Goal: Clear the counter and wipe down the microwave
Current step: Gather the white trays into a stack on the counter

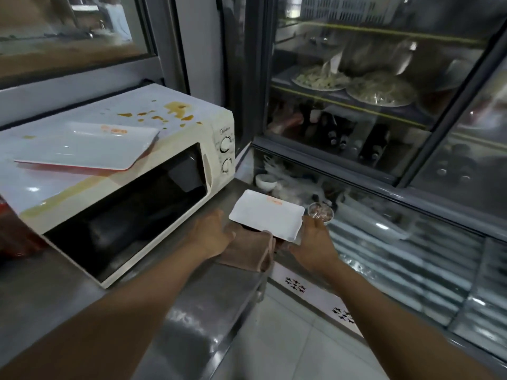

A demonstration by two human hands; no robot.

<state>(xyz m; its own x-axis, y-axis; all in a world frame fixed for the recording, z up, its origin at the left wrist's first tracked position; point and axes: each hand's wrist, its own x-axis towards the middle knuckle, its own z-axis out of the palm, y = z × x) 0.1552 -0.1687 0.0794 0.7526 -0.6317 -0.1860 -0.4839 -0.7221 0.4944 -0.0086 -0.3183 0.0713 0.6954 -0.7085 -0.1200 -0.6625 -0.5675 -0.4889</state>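
A white microwave stands on the steel counter, its top smeared with brown sauce stains. A white rectangular plate lies on the microwave's top. A second white rectangular plate sits at the counter's right end, partly over a pinkish cloth. My left hand rests on the cloth at that plate's left edge. My right hand grips the plate's right edge. Just beyond my right fingers stands a small clear cup.
A glass-door display fridge with plates of food and bottles fills the right side. A small white bowl sits behind the plate. A red object stands at the far left. Tiled floor lies below the counter's edge.
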